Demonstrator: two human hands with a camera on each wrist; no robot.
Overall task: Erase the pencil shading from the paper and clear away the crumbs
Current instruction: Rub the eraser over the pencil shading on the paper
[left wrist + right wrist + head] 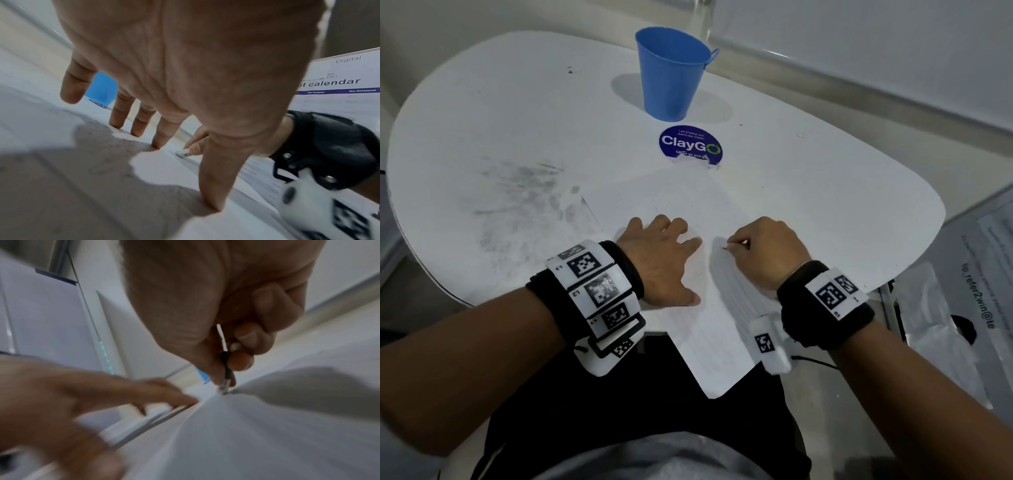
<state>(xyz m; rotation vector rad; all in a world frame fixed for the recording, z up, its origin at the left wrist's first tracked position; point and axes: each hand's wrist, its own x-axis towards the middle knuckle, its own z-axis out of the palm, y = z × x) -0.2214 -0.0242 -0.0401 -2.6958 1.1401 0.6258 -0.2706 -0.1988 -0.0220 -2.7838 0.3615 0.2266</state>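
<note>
One white rounded bench (482,113), smudged grey left of the paper (681,202), against a pale wall. Beyond the paper, a blue bucket (671,75) and a round ClayGo sticker (690,145), partly under the sheet's far edge. Printed posters right of the paper, off the bench. On the paper, left hand (664,260) flat, fingers spread, pressing down. Just beside it, right hand (767,250), grip pinched around a small white eraser (184,153) touching the sheet.
</note>
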